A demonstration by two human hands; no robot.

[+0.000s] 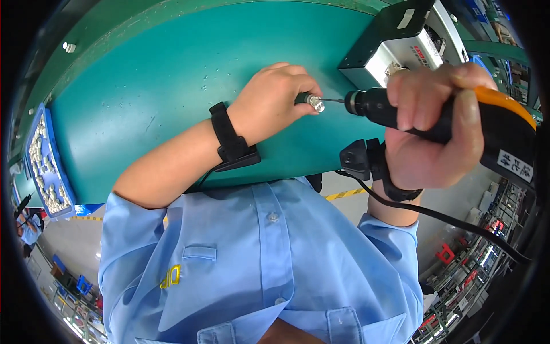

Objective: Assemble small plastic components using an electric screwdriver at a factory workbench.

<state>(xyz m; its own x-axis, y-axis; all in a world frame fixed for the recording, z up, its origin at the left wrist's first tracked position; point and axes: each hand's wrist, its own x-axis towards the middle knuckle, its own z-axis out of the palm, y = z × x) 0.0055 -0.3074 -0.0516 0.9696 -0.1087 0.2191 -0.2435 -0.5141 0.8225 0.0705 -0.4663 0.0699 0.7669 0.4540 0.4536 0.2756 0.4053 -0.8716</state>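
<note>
Across the upper field, green worktop [172,63], bowed at its far edge and dotted with clear droplets. At upper right on the worktop, box-shaped apparatus [366,57] with black and silver-white panels. Reaching in from the right edge, black-and-orange electric screwdriver [499,133], nose directed left. At far left, blue tray [56,150], holding many small pale parts [40,157]. Of the two hands: right hand [438,123], wrapped around the screwdriver's body; left hand [279,94], pinching between thumb and fingers, over the worktop's middle, a metal-ended fitting [317,104] with dark cylindrical body, bright end facing right. Between nose and fitting, slender driver bit [334,101], reaching the bright end; exact contact not discernible.
</note>
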